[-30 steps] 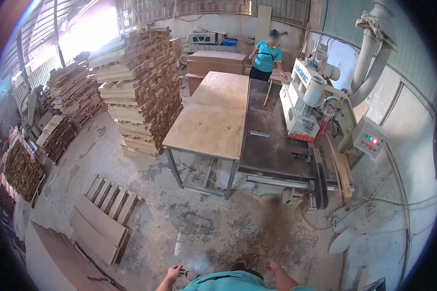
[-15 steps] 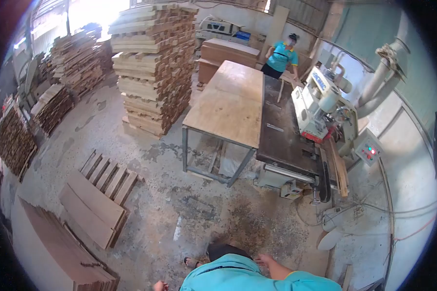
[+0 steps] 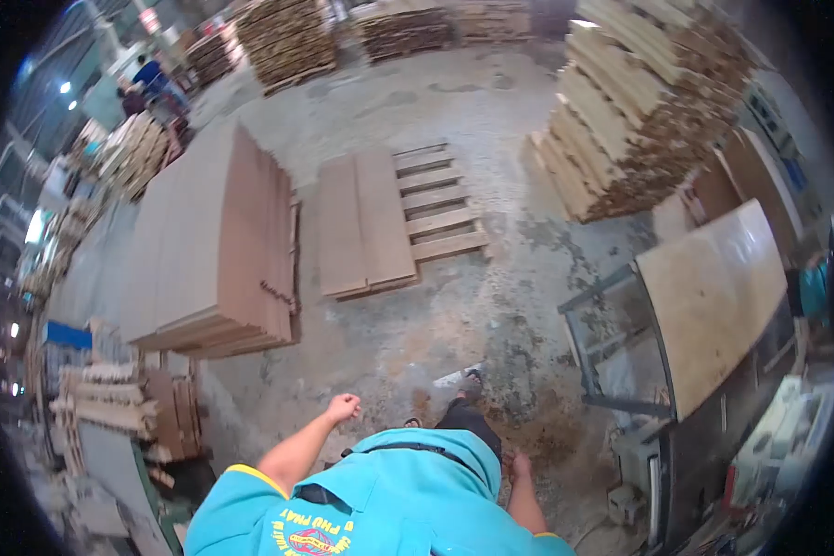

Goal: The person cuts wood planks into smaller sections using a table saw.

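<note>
My left hand point(image 3: 345, 407) hangs out in front of my body over the concrete floor, fingers curled in, with nothing visible in it. Down beside my thigh is my right hand point(image 3: 521, 463), small and blurred; its fingers cannot be made out clearly. Neither hand touches a board. Closest ahead, two piles of brown panels point(image 3: 366, 222) lie side by side on a slatted wooden pallet point(image 3: 447, 221). To the left of them stands a tall stack of large brown panels point(image 3: 190, 241).
At right, a plywood-topped table point(image 3: 713, 296) on a metal frame adjoins a dark machine bed point(image 3: 741, 408). A tall lumber stack point(image 3: 612, 120) stands behind it. Wood pieces point(image 3: 111, 398) lie at lower left. A co-worker's sleeve point(image 3: 814, 289) shows at the right edge.
My view has swung left, so the pallet and panel stacks are now central and the table and machine sit at the right. My left arm has come fully into view.
</note>
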`<state>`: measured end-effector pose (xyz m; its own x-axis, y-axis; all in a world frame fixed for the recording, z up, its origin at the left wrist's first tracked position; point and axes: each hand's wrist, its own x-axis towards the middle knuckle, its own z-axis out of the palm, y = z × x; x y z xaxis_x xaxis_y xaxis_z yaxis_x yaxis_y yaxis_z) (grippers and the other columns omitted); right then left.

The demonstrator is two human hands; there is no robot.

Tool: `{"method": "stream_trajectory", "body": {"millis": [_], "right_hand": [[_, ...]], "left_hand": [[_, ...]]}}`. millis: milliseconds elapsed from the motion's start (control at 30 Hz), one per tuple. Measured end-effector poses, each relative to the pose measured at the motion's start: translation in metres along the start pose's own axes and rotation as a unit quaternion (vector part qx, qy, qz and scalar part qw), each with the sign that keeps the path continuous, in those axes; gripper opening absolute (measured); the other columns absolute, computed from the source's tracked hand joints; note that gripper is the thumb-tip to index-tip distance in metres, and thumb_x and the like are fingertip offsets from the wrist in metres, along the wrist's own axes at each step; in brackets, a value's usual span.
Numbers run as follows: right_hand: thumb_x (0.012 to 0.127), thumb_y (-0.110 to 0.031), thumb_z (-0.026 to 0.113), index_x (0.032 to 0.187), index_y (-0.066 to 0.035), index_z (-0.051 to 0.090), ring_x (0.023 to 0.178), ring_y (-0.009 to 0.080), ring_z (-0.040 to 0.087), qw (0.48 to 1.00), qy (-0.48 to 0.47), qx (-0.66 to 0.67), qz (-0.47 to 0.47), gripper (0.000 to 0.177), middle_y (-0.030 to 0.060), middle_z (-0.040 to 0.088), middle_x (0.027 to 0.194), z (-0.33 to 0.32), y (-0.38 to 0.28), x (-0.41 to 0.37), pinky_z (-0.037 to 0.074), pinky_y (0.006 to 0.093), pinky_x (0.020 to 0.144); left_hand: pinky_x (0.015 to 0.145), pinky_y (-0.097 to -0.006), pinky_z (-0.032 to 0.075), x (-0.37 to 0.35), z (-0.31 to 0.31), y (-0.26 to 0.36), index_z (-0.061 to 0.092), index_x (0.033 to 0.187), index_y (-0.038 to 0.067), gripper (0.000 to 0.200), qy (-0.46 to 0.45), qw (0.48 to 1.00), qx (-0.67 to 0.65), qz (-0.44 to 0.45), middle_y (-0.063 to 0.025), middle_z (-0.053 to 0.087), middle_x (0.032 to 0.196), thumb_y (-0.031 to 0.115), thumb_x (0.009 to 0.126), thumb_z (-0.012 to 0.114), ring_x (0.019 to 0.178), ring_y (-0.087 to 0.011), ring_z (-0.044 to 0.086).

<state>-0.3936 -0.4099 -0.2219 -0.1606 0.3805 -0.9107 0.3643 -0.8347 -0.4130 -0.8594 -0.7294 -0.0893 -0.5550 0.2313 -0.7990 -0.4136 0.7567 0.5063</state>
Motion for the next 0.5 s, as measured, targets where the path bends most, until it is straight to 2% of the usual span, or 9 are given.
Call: {"method": "stream_trajectory", "body": {"millis": [100,167,300,367,500], "right_hand": [[0.098,-0.034,0.052,0.127,-0.008,0.050,0.070,0.0252,0.064,1.000,-0.026,-0.004,-0.016,0.040,0.0121,0.066,0.105,0.037,-0.092,0.030,0.050,0.0410,0.058],[0.097,-0.033,0.054,0.124,-0.009,0.050,0.067,0.0237,0.063,0.996,-0.052,-0.064,-0.029,0.036,0.0111,0.067,0.100,0.057,-0.156,0.044,0.049,0.0398,0.055],[0.096,-0.030,0.054,0.114,-0.010,0.051,0.066,0.0198,0.063,0.992,-0.108,-0.048,-0.037,0.028,0.0087,0.067,0.092,0.076,-0.237,0.110,0.049,0.0327,0.053],[0.096,-0.030,0.054,0.117,-0.011,0.051,0.064,0.0188,0.063,0.996,-0.077,-0.048,-0.025,0.029,0.0075,0.066,0.093,0.106,-0.290,0.101,0.046,0.0285,0.048],[0.096,-0.030,0.054,0.119,-0.010,0.051,0.064,0.0184,0.062,0.995,-0.034,-0.092,-0.030,0.030,0.0076,0.066,0.097,0.166,-0.347,0.117,0.046,0.0272,0.047]], "left_hand": [[0.052,-0.0289,0.049,-0.002,-0.021,0.010,0.065,0.108,0.007,0.027,0.054,0.997,-0.037,-0.032,-0.0062,0.071,0.090,0.029,0.095,0.058,0.065,-0.0139,0.066],[0.053,-0.0287,0.048,-0.005,-0.028,0.024,0.065,0.108,0.007,0.028,0.128,0.983,-0.113,-0.060,-0.0060,0.071,0.092,0.031,0.095,0.058,0.066,-0.0138,0.065],[0.054,-0.0278,0.048,-0.039,-0.022,0.049,0.064,0.110,0.007,0.029,0.151,0.979,-0.124,-0.051,-0.0065,0.070,0.092,0.033,0.096,0.058,0.068,-0.0138,0.065],[0.056,-0.0273,0.049,-0.047,-0.017,0.048,0.063,0.110,0.007,0.031,0.146,0.979,-0.131,-0.052,-0.0065,0.070,0.092,0.034,0.097,0.058,0.070,-0.0134,0.065],[0.057,-0.0285,0.048,-0.039,-0.008,0.012,0.062,0.114,0.008,0.031,0.135,0.971,-0.163,-0.111,-0.0069,0.070,0.096,0.034,0.097,0.056,0.071,-0.0142,0.065]]}}
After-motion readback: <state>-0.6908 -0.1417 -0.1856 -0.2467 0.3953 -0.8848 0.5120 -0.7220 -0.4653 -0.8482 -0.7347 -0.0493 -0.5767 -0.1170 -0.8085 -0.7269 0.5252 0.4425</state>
